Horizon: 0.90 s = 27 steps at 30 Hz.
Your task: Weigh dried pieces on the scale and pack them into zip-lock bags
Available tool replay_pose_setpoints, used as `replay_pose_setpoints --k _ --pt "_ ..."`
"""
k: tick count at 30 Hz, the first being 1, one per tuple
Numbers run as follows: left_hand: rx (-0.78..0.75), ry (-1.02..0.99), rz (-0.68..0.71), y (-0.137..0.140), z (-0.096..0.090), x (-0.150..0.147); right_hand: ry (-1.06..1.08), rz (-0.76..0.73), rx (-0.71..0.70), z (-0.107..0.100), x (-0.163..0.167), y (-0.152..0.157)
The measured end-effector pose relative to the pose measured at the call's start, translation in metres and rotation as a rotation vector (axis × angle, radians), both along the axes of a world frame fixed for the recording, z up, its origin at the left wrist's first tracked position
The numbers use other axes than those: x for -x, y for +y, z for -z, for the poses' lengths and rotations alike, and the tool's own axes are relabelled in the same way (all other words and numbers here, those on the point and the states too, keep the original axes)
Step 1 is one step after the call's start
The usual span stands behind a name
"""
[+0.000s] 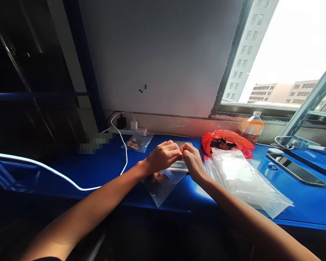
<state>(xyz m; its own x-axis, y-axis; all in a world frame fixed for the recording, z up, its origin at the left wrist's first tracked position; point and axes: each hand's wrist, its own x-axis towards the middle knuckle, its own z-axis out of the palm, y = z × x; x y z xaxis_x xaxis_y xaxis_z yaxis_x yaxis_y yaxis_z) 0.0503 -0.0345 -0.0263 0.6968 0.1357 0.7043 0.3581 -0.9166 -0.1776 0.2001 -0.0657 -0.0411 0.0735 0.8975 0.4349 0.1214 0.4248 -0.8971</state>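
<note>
your left hand (164,156) and right hand (192,159), fingers curled closed, pinch the clear bag (161,194) by its upper edge. it is over the blue table (311,204), left of the red bag (244,140).

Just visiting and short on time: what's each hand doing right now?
Left hand: closed, pinching the clear bag at its edge.
Right hand: closed, pinching the same bag's edge, close beside the left hand.

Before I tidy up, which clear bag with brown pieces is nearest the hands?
The clear bag at the left hand; the other filled one lies farther back, just in front of the white charger.
</note>
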Motion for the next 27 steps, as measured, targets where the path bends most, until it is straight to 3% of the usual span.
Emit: replay_pose_setpoints --k 9,17,27 --pt "0.018 0.029 -0.035 0.001 0.001 0.002 0.027 -0.015 0.037 0.003 0.004 -0.001" --pt "0.006 0.027 -0.025 -0.001 0.005 -0.001 0.039 0.126 0.033 0.011 0.004 0.002" --pt "0.018 0.04 -0.05 -0.002 0.002 0.0 -0.006 0.099 0.021 0.011 0.004 0.002"
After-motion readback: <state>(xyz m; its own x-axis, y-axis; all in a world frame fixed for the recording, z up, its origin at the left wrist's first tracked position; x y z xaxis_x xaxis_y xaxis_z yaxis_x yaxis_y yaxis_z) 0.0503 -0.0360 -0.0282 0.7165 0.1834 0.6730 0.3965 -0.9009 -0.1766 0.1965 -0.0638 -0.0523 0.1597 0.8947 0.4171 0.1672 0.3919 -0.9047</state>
